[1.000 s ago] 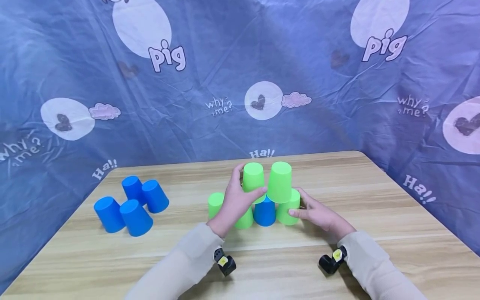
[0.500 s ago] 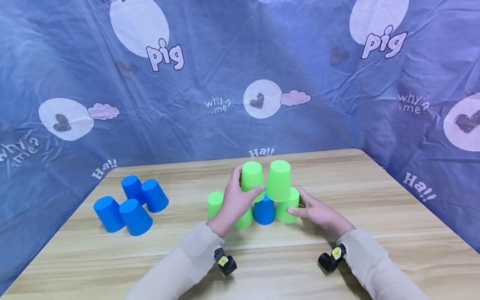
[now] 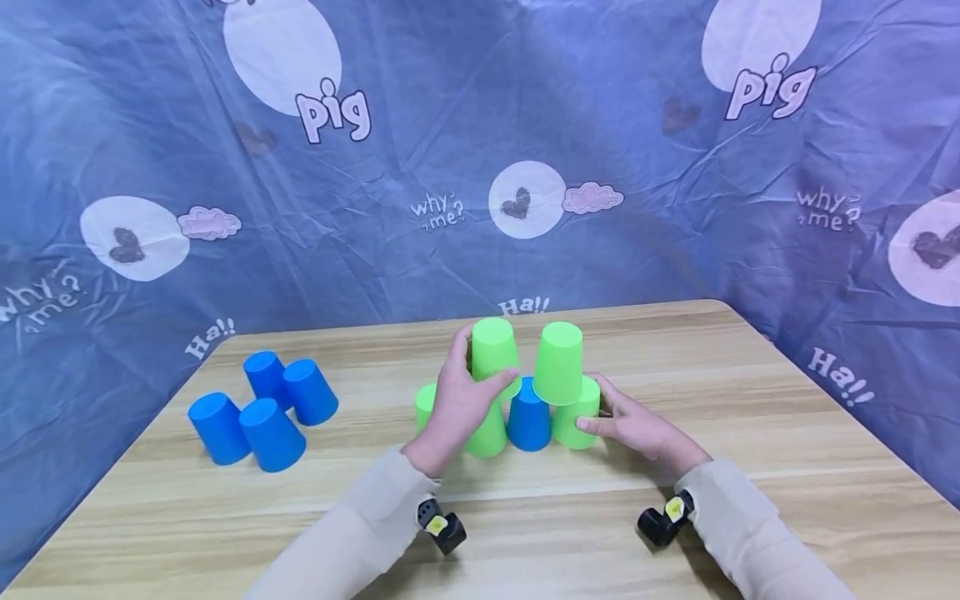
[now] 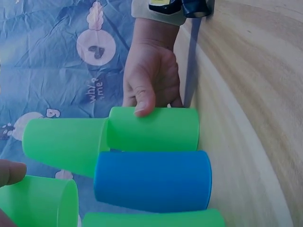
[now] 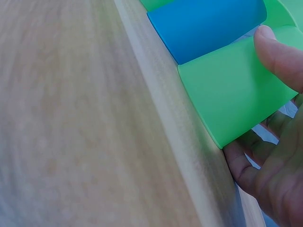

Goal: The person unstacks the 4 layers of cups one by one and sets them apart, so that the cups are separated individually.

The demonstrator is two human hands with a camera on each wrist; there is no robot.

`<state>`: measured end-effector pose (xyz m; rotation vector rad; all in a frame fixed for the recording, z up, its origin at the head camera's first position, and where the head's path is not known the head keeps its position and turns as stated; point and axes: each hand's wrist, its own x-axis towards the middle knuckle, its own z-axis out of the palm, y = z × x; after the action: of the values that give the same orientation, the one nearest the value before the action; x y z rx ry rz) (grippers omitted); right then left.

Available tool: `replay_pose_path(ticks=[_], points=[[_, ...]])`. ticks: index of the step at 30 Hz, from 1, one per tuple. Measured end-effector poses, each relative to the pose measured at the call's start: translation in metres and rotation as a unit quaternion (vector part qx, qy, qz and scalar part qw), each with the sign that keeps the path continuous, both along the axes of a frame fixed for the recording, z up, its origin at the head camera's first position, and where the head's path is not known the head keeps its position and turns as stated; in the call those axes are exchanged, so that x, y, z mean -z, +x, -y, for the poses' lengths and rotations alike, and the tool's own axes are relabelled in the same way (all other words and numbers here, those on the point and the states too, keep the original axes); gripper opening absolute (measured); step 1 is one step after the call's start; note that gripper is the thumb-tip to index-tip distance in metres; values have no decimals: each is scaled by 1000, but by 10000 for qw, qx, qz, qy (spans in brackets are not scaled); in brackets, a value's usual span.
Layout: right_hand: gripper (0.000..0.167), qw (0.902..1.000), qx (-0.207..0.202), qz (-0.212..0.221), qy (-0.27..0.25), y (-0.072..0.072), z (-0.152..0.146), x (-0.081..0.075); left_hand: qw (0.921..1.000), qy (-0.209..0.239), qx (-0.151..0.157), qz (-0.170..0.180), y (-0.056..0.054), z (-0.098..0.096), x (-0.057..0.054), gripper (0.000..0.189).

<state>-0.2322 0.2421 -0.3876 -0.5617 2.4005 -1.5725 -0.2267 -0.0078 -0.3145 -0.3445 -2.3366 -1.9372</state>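
Observation:
My left hand (image 3: 457,400) grips an upside-down green cup (image 3: 495,348) at upper-row height, thumb on its near side. In the left wrist view the thumb lies on that green cup (image 4: 38,201) at the lower left. A second upper green cup (image 3: 559,362) rests over the blue cup (image 3: 529,417) and the right-end green cup (image 3: 587,418). Around that right-end cup my right hand (image 3: 637,427) curls, thumb in front and fingers behind. Two more green cups, a near one (image 3: 487,433) and a left-end one (image 3: 424,403), continue the bottom row, partly hidden by my left hand.
Several upside-down blue cups (image 3: 272,435) stand grouped on the left of the wooden table (image 3: 562,533). A blue printed cloth (image 3: 645,250) hangs behind the table's far edge. Small black wrist cameras sit on both sleeves.
My left hand has shifted a little left and up with its green cup, widening the gap to the other upper cup. My right hand stays on the right-end green cup.

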Motion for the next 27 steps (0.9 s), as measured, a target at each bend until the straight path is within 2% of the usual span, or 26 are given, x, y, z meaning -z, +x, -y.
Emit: replay_pose_path(ticks=[8,15,20,27], points=[[65,10000,-29,-13,-2,0,-2,0,9994,251,-191,-130,1,18,-2,63],[64,9999,-55,-104,-16,-1,-2,0,9975,344,-501,-370,-4,42,-4,63],[62,9999,-76,-150,11,-1,-2,0,9963,275,-777,-243,-5,62,-9,65],[62,9999,-106,-133,-11,-1,-1,1,9948,273,-974,-99,-5,88,-7,64]])
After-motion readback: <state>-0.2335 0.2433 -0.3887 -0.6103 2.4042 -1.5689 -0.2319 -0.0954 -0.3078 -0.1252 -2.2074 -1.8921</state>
